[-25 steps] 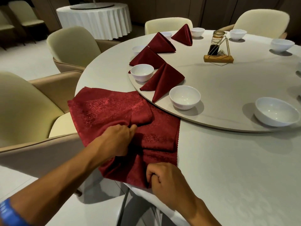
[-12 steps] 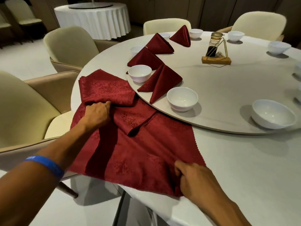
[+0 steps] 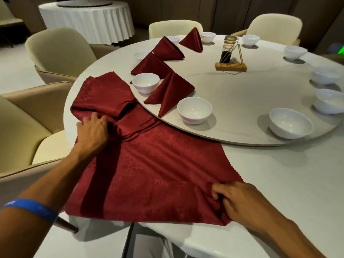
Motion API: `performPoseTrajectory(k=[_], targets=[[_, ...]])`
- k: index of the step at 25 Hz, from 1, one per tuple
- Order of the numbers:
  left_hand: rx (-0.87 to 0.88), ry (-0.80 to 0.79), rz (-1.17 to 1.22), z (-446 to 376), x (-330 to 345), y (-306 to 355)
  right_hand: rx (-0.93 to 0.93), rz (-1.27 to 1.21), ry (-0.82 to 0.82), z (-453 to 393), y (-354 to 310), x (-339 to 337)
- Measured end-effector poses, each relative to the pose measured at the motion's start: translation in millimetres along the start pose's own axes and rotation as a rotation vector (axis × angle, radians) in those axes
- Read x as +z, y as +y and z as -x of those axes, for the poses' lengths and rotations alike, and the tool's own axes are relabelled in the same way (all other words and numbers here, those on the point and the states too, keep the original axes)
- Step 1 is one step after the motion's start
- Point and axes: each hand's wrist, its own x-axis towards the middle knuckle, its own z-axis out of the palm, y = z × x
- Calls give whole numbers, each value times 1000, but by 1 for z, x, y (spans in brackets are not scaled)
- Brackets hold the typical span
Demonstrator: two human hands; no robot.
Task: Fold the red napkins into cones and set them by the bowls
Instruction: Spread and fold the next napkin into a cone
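A: Grip first. What does the right hand point(image 3: 240, 203) hold?

B: In the lower right of the frame, its fingers are curled and pinch the near right corner of the open red napkin point(image 3: 158, 170); the cloth puckers there.

A: And the left hand point(image 3: 93, 130)?

B: Left of centre. Fingers bent, gripping the cloth at the napkin's far left part, just beside a stack of folded red napkins point(image 3: 104, 95). A blue wristband point(image 3: 29, 209) sits on that forearm at the lower left.

A: Position of the napkin?

B: Spread flat across the centre and lower middle of the frame, on the white round table point(image 3: 279, 174). Its near edge hangs slightly over the table rim. Its far edge reaches the raised turntable point(image 3: 242, 101).

A: Items on the turntable?

B: Four red napkin cones: nearest cone point(image 3: 171, 92), second cone point(image 3: 150, 65), third cone point(image 3: 167, 48), fourth cone point(image 3: 193, 39), running toward the upper middle. The nearest cone lies between two white bowls, near bowl point(image 3: 194, 109) and left bowl point(image 3: 146, 84). A further bowl point(image 3: 290, 122) sits at right, more along the right edge. A condiment stand point(image 3: 230, 58) is in the upper centre right.

A: Surroundings?

B: Cream chairs point(image 3: 59, 51) at left and top; a second clothed table point(image 3: 87, 21) upper left.
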Motion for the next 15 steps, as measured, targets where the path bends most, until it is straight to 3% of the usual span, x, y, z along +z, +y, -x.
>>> performPoseTrajectory(k=[2, 4, 5, 8, 10, 13, 15], targets=[[345, 75, 157, 18, -9, 29, 38, 26, -46, 19, 25, -14], [730, -61, 300, 51, -14, 66, 100, 13, -112, 40, 48, -31], [829, -144, 300, 66, -15, 79, 119, 8, -147, 49, 60, -41], [901, -245, 374, 82, -15, 106, 219, 12, -207, 78, 99, -71], [874, -261, 413, 82, -16, 123, 294, -38, -150, 93, 110, -81], [810, -266, 347, 85, -10, 148, 190, -265, 18, 94, 86, -65], [770, -294, 257, 90, -9, 155, 95, -246, -54, 92, 66, -54]])
